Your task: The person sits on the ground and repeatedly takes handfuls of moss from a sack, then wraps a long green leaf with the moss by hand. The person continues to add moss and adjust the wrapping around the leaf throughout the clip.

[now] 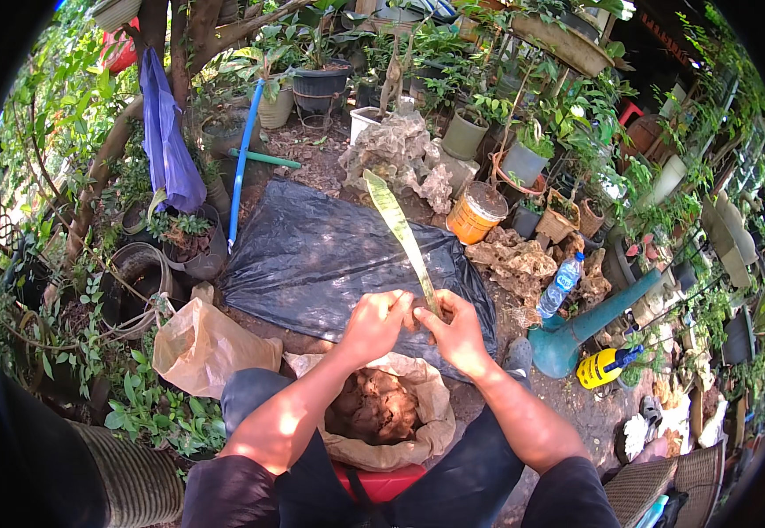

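Observation:
A long, mottled yellow-green snake plant leaf rises from my right hand, pinched near its lower end between thumb and fingers. Close beside it on the left, my left hand has its fingertips drawn together at the leaf's base. A small brownish bit shows between the two hands, too small to name. Whether my left fingers grip it cannot be told. Below my hands, between my knees, an open sack with a rolled-down rim holds reddish-brown soil.
A black plastic sheet covers the ground ahead. Left stands a translucent plastic bag. To the right are an orange bucket, rough rocks, a water bottle and a yellow spray bottle. A blue pole leans upright.

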A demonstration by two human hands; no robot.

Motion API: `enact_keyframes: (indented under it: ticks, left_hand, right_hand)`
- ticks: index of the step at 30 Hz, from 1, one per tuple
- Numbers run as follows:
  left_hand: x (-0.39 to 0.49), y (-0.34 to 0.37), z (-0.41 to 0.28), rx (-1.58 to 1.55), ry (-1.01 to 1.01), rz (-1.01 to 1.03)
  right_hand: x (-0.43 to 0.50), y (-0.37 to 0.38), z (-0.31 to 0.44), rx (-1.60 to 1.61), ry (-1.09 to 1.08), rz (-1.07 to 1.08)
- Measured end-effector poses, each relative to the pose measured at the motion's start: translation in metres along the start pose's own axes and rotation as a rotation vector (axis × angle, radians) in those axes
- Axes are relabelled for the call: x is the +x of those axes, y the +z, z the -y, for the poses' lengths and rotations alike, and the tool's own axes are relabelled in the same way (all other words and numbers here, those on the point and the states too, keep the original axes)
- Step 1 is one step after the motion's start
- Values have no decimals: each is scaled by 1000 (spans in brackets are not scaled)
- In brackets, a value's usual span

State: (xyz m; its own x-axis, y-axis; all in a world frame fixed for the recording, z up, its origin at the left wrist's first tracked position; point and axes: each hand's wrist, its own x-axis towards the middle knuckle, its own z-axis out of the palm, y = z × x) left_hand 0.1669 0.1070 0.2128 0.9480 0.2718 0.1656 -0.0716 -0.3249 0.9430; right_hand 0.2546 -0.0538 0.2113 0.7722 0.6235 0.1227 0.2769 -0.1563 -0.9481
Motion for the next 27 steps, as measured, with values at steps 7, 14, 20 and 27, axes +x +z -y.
enact_keyframes:
  ticks: [7,14,20,27]
  left_hand:
    - [3,15,12,-437,-71,210]
    - [1,15,18,-271,-46,109]
    - [1,11,8,-308,-107,159]
    - [6,20,21,-507,-41,132]
  right_hand:
    - [7,-2,17,322,161,-17]
    - [7,-11,32,456,224,20]
    - [9,-15,28,490,246,30]
    - [5,-10,27,321,233,-62]
